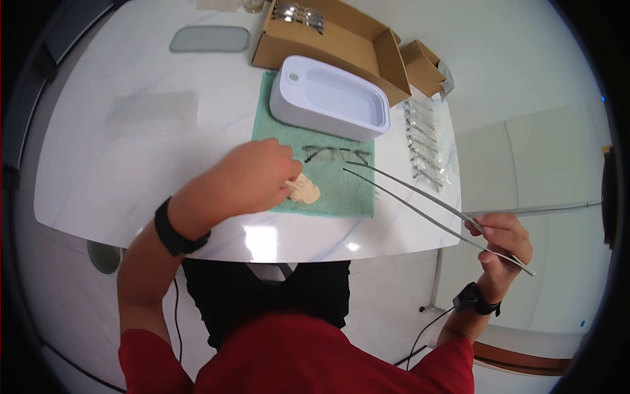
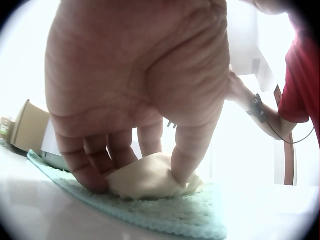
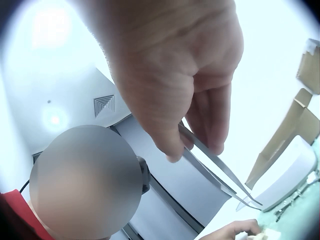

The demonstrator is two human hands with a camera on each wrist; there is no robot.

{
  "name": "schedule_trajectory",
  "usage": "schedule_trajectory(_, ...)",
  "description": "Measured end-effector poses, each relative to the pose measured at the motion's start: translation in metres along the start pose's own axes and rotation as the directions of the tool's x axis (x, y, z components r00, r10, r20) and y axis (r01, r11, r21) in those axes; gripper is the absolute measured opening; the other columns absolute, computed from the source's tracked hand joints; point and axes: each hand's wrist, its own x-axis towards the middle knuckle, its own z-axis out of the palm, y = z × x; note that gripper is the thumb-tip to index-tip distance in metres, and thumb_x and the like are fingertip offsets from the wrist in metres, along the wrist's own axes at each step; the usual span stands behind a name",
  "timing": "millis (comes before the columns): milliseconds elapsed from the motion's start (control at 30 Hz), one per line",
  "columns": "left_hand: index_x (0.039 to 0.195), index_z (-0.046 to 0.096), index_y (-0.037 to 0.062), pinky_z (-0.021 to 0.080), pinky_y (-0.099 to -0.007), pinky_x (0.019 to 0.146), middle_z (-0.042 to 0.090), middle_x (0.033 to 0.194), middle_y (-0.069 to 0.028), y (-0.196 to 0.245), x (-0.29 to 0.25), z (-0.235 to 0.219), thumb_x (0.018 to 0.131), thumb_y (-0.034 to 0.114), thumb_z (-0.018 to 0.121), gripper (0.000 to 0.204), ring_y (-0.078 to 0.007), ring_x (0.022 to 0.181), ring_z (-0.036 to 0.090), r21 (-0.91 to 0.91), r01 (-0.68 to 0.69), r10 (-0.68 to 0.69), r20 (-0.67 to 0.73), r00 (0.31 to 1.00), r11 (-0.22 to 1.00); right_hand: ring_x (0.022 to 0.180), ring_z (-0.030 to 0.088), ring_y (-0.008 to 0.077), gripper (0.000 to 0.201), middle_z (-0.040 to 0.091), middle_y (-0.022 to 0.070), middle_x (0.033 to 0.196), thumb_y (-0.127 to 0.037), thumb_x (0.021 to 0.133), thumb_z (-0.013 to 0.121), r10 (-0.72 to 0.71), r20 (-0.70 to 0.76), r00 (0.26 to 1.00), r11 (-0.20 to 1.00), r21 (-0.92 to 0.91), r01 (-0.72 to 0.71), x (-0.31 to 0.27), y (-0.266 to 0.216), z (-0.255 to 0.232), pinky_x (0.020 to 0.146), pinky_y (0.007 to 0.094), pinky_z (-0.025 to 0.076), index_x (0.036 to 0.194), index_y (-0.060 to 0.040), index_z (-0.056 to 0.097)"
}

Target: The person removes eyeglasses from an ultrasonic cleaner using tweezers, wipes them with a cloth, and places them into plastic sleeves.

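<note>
On the green towel (image 1: 348,194), my left hand (image 1: 239,174) grips a crumpled cream cloth (image 1: 304,189). In the left wrist view the thumb and fingers (image 2: 187,155) come down around the same cloth (image 2: 145,177). My right hand (image 1: 502,243) holds long metal tweezers (image 1: 420,190) near their back end, off the table's right side. Their two tips stand apart, overlapping the towel in the head view. Close to those tips lies a pair of eyeglasses (image 1: 336,152) with thin dark temples, just in front of the white ultrasonic cleaner tub (image 1: 315,121).
Behind the tub is an open cardboard box (image 1: 354,33) with several glasses (image 1: 298,16) inside. A row of bagged glasses (image 1: 423,144) lies at the table's right edge, near a smaller box (image 1: 421,67). A grey tray-like lid (image 1: 210,39) and a clear sheet (image 1: 154,113) are leftward.
</note>
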Motion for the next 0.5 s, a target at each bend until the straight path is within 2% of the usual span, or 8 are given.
schedule_trajectory(67, 0.092, 0.071, 0.007, 0.051, -0.0417, 0.084, 0.064, 0.092, -0.0087, -0.001, 0.0, -0.002, 0.082, 0.011, 0.07, 0.011, -0.0309, 0.097, 0.059, 0.014, -0.014, 0.014, -0.003, 1.0, 1.0, 0.088, 0.073, 0.0309, 0.04, 0.07, 0.024, 0.102, -0.031, 0.087, 0.082, 0.052, -0.063, 0.997, 0.997, 0.058, -0.049, 0.001, 0.005, 0.0, 0.071, 0.037, 0.063, 0.104, 0.0033, 0.07)
schedule_trajectory(133, 0.093, 0.071, 0.0073, 0.051, -0.0415, 0.084, 0.064, 0.093, -0.0085, 0.0, 0.0, -0.003, 0.082, 0.012, 0.07, 0.012, -0.0304, 0.097, 0.059, -0.014, 0.0, 0.0, 0.021, 1.0, 1.0, 0.092, 0.072, 0.0315, 0.04, 0.069, 0.0233, 0.106, -0.031, 0.089, 0.08, 0.062, -0.063, 0.996, 0.995, 0.086, -0.057, 0.003, 0.01, 0.002, 0.074, 0.0378, 0.062, 0.107, 0.003, 0.07)
schedule_trajectory(200, 0.094, 0.071, 0.0075, 0.051, -0.0408, 0.084, 0.065, 0.094, -0.0083, 0.002, 0.0, -0.005, 0.082, 0.011, 0.07, 0.013, -0.0298, 0.097, 0.059, 0.004, 0.005, -0.005, 0.041, 0.999, 1.0, 0.091, 0.072, 0.0321, 0.039, 0.069, 0.0227, 0.108, -0.031, 0.091, 0.078, 0.135, -0.173, 0.976, 0.988, 0.094, -0.12, 0.003, 0.016, 0.009, 0.077, 0.0383, 0.062, 0.11, 0.0027, 0.069)
schedule_trajectory(367, 0.094, 0.072, 0.007, 0.051, -0.0399, 0.084, 0.065, 0.093, -0.0078, 0.005, 0.001, -0.008, 0.082, 0.011, 0.071, 0.013, -0.0292, 0.097, 0.059, -0.008, 0.009, -0.009, 0.047, 0.999, 1.0, 0.105, 0.068, 0.0324, 0.035, 0.065, 0.0239, 0.118, -0.026, 0.098, 0.069, 0.1, -0.273, 0.957, 0.994, 0.065, -0.085, 0.003, 0.032, 0.005, 0.085, 0.0416, 0.061, 0.113, 0.0057, 0.067)
schedule_trajectory(500, 0.094, 0.071, 0.0067, 0.051, -0.0401, 0.084, 0.065, 0.094, -0.0078, 0.005, 0.002, -0.007, 0.082, 0.012, 0.071, 0.013, -0.0291, 0.097, 0.059, 0.013, 0.002, -0.003, 0.067, 0.998, 1.0, 0.104, 0.068, 0.031, 0.033, 0.066, 0.0234, 0.119, -0.024, 0.1, 0.065, 0.123, -0.324, 0.938, 0.991, 0.086, -0.1, -0.002, 0.043, 0.002, 0.086, 0.0404, 0.059, 0.117, 0.0045, 0.067)
